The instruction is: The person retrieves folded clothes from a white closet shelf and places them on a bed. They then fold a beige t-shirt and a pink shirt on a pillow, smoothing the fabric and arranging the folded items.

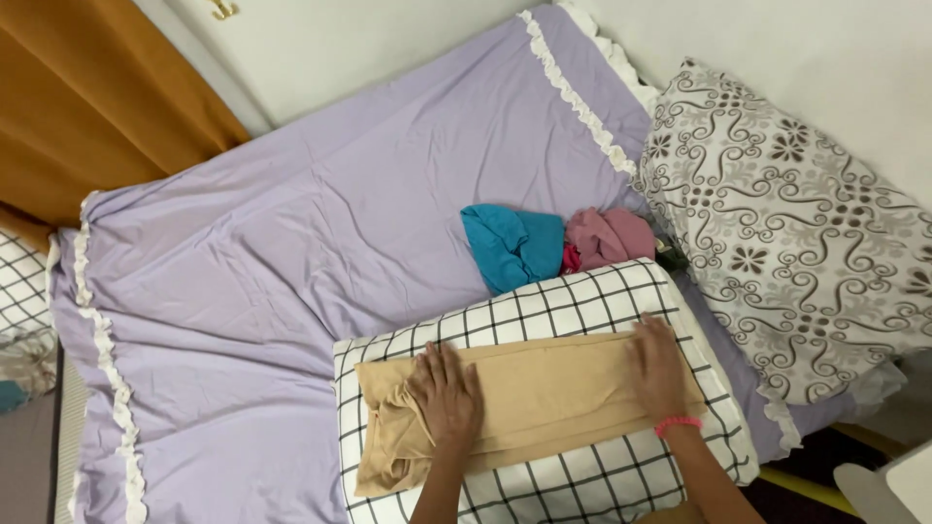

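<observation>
A: The lilac bedsheet (pixel 291 243) lies spread over the mattress, a patterned pillow (pixel 786 223) at its right edge. Nearer the person sits a black-and-white checked pillow (pixel 582 475).

B: And the tan garment (pixel 544 398)?

A: It rests on that checked pillow, already folded into a long strip; its left end looks bunched, so smoothing seems unfinished. A teal cloth (pixel 513 245) and a pink cloth (pixel 610 236) lie crumpled beyond, apparently unfolded.

B: The hands?

A: The left hand (pixel 447 396) and right hand (pixel 658 367) press flat on the garment, fingers extended, gripping nothing.
</observation>
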